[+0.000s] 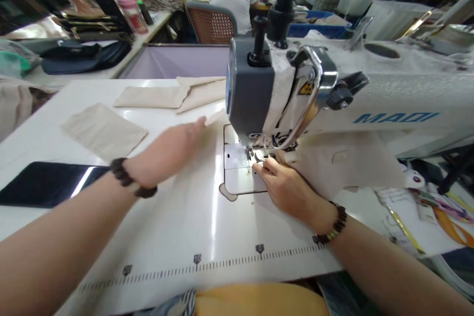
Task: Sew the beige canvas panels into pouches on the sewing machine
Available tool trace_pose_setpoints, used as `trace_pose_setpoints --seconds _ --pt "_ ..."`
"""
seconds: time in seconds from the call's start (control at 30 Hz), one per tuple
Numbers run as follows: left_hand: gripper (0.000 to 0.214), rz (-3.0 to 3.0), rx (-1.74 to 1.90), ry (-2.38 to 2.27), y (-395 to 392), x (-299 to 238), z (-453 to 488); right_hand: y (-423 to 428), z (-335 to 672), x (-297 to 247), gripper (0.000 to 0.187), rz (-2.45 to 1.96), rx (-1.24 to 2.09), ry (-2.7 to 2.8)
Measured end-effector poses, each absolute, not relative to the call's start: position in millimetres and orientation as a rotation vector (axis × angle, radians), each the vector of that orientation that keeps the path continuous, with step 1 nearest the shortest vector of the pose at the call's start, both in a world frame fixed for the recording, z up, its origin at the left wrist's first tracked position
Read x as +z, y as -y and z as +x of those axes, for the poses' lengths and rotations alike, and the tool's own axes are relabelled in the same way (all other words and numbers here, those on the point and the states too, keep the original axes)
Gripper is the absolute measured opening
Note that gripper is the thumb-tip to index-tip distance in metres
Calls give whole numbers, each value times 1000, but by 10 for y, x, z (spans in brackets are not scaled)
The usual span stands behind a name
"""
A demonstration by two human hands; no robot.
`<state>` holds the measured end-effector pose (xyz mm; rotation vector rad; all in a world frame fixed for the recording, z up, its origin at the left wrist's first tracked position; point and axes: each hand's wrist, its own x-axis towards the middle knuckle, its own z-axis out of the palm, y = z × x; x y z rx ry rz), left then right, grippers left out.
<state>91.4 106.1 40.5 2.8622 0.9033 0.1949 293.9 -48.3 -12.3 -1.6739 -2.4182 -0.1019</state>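
Pinching beige cloth piece at needle with my right hand; left hand spread flat, next I feed straight.

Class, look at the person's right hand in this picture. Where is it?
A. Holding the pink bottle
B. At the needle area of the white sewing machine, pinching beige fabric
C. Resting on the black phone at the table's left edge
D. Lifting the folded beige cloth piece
B: the right hand pinches the beige fabric just under the needle of the white sewing machine.
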Motion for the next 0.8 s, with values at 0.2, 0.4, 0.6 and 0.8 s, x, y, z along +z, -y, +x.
trace_pose_setpoints --seconds 0.2,0.4,0.6,0.8 --pt "49 1851 618 -1019 -1037 713 707 482 2937 -106 31 -1685 -158 2466" --pt "45 2582 439 -1081 -678 138 595 508 2947 -125 25 -1713 -163 2514" --pt "25 3065 162 -301 -248 95 1005 570 2979 -85 21 -1588 34 2397" --pt "20 3034 51 -361 -390 95 1244 607 3008 -84 25 -1506 2 2460"
